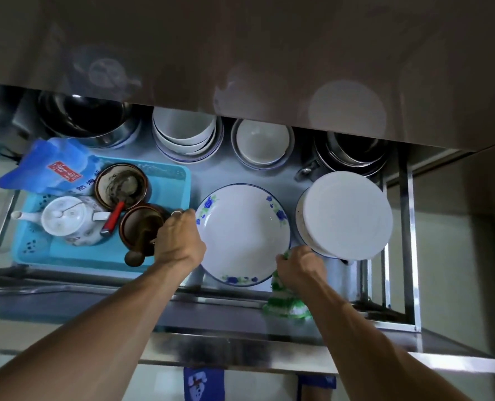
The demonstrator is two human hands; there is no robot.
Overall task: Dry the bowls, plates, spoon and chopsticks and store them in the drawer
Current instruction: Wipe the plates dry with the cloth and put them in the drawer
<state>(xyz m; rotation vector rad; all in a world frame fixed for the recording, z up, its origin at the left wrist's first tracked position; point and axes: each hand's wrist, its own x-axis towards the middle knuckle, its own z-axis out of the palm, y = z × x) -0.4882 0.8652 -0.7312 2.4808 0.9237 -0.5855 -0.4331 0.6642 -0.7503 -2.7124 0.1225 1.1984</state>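
I'm seeing the drawer (263, 311) pulled open under the counter. At its left edge a blue tray (165, 180) is sitting with a blue pouch (52, 166) leaning over its far-left corner, a white teapot (66, 219) near its left side, and two brown crocks (121, 185) beside that; a red-handled tool (112, 217) is lying between the crocks. Along the drawer's back edge I'm reading a steel pot (87, 123), stacked white bowls (185, 134), another white bowl stack (262, 143), then steel pans (353, 153) at the back-right corner. Left hand (179, 241) is gripping the left rim of the blue-flowered plate (242, 233), fingers curled over the edge; the plate is sitting near the drawer's front edge, centre, between tray and right stack. Right hand (298, 266) is clenching a green-and-white cloth (287, 302) just beside the plate's right rim, cloth hanging over the drawer's front edge. Upturned white plates (347, 215) are resting at the right edge, touching the right hand.
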